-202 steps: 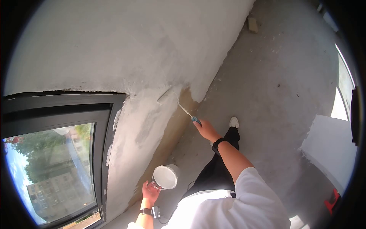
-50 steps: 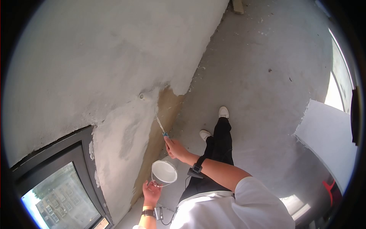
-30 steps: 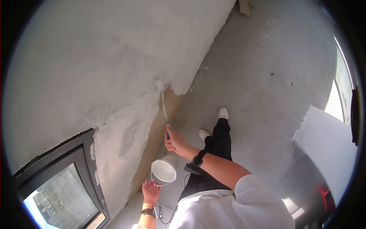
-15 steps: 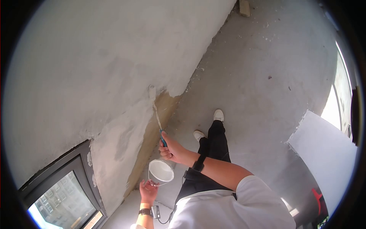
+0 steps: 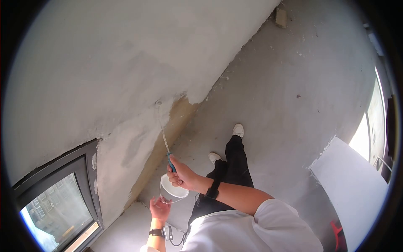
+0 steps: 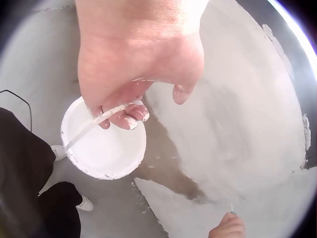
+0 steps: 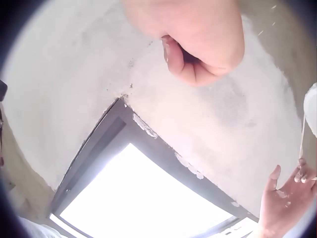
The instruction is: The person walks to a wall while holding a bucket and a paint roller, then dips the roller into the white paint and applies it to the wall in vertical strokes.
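Right hand (image 5: 182,175) has fingers curled round the blue handle (image 5: 170,162) of a paint roller (image 5: 165,138), thumb along it. Thin rod, coated whitish, slants up from the grip to the roller head (image 5: 158,102) at the grey-white wall (image 5: 105,84), just beside the upper end of the brown unpainted strip (image 5: 155,155); can't tell if the head is pressing the wall. Left hand (image 5: 159,208), palm up, has its fingers hooked round the bail (image 6: 86,132) of a white bucket (image 6: 105,171), thumb held apart; white smears on the fingertips. Bucket hangs from the bail, open top showing a white inside, partly behind the right hand in the head view. Dark-framed window (image 5: 58,206) sits in the wall on the left-hand side. Grey floor (image 5: 277,113) runs along the wall's foot, small block (image 5: 281,18) near the wall's far end. Person wears black trousers (image 5: 237,161), white shoes (image 5: 238,130), white top (image 5: 260,229), dark band (image 5: 214,189) on the right wrist. Pale panel (image 5: 352,185) on the right, red item (image 5: 336,235) near its lower edge, type unclear.
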`<state>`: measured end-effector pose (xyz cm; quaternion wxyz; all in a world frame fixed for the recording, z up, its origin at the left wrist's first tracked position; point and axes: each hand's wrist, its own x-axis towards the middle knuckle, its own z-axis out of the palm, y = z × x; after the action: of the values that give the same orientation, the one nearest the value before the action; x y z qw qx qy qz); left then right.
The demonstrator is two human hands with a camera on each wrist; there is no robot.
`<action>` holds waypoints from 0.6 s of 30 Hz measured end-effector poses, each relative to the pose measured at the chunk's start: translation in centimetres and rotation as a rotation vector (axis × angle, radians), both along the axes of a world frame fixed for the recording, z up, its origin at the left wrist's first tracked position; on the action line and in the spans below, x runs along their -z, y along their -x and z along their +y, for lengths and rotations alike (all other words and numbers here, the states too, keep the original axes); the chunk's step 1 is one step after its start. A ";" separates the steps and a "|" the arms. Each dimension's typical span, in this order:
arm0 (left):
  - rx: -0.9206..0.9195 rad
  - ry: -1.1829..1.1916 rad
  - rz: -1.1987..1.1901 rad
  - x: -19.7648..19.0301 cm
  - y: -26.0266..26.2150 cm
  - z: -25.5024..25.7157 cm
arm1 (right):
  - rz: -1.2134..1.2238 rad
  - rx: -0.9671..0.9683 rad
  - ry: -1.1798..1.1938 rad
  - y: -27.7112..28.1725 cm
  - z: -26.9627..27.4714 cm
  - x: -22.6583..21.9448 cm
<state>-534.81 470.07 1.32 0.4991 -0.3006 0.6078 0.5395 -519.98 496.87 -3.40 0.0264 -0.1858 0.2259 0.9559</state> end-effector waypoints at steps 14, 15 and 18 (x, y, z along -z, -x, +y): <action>-0.313 0.030 0.057 1.2 -6.4 -13.5 | -0.083 0.131 0.055 2.2 2.0 4.8; -0.312 -0.016 0.060 1.4 -6.7 -14.9 | -0.056 0.109 0.024 2.7 0.3 2.8; -0.349 -0.073 0.087 1.0 -9.4 -19.4 | 0.040 0.074 -0.019 2.7 -3.0 -0.1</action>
<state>-525.39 450.65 0.37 0.3816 -0.3596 0.5476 0.6521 -522.66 493.89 -3.32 0.0587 -0.1578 0.2241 0.9599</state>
